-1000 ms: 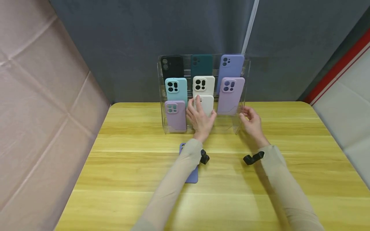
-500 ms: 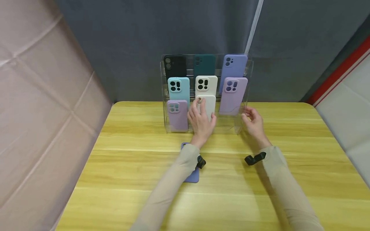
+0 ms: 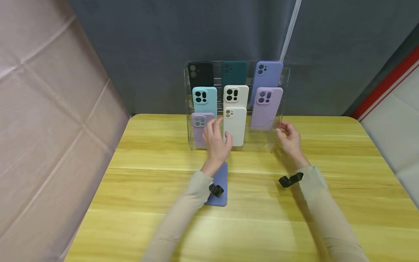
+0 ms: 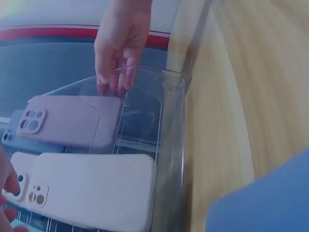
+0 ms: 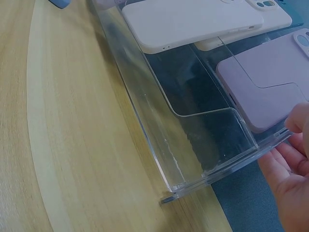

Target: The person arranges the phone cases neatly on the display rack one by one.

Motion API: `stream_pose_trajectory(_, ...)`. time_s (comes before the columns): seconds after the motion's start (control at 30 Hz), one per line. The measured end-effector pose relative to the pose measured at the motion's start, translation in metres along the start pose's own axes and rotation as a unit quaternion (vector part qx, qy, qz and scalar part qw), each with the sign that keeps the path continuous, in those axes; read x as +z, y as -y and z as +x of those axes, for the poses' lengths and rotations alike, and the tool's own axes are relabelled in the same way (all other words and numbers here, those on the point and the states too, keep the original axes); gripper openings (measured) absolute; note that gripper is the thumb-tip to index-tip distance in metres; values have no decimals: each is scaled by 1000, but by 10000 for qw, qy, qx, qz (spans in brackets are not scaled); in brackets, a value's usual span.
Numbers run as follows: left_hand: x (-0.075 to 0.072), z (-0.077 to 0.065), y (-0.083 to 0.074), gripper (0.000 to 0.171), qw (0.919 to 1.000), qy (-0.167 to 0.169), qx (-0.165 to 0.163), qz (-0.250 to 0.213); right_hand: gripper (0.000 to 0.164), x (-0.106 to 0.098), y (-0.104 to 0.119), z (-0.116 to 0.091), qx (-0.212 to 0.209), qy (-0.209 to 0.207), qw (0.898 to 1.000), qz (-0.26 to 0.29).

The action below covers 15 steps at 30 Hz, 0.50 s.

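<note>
A clear acrylic display stand (image 3: 258, 142) holds several phone cases in tiers. In its lowest tier leans a white phone case (image 3: 236, 131), with a lilac phone case (image 3: 198, 135) left of it. My left hand (image 3: 216, 145) hovers in front of these two with loosely bent fingers, holding nothing; it partly covers the lilac one. At the stand's right side, my right hand (image 3: 290, 142) grips the clear side panel (image 5: 227, 171) between thumb and fingers. On the table, partly under my left wrist, lies a blue-violet phone case (image 3: 222, 176).
The middle tier has a light blue case (image 3: 209, 100), an off-white case (image 3: 241, 95) and another lilac case (image 3: 266, 112). Behind them stand a black case (image 3: 203, 74), a dark green case (image 3: 236, 74) and a periwinkle case (image 3: 271, 71). A grey curtain (image 3: 157, 72) hangs behind the wooden table (image 3: 255, 218).
My left hand has let go of the front white case and moved left and down from it. The white case stays in the stand. My right hand keeps its grip on the side panel.
</note>
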<state>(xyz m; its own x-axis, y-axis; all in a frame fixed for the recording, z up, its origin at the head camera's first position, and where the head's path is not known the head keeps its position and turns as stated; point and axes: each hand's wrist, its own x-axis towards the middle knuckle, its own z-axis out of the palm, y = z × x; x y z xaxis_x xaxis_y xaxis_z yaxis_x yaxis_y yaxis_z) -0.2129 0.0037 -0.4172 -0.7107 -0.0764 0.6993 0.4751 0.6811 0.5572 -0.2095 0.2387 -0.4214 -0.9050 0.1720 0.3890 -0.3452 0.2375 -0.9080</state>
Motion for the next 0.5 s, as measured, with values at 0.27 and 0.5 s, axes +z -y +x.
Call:
stream_pose_trajectory(0.27, -3, -4, 13, 30, 9994, 144, 132, -285, 29, -1, 0, 1, -57, -81, 9999, -79)
stream_pose_trajectory(0.5, 1, -9, 17, 31, 9978, 541, 215, -308, 29, 0, 0, 1, -35, -37, 9999, -106)
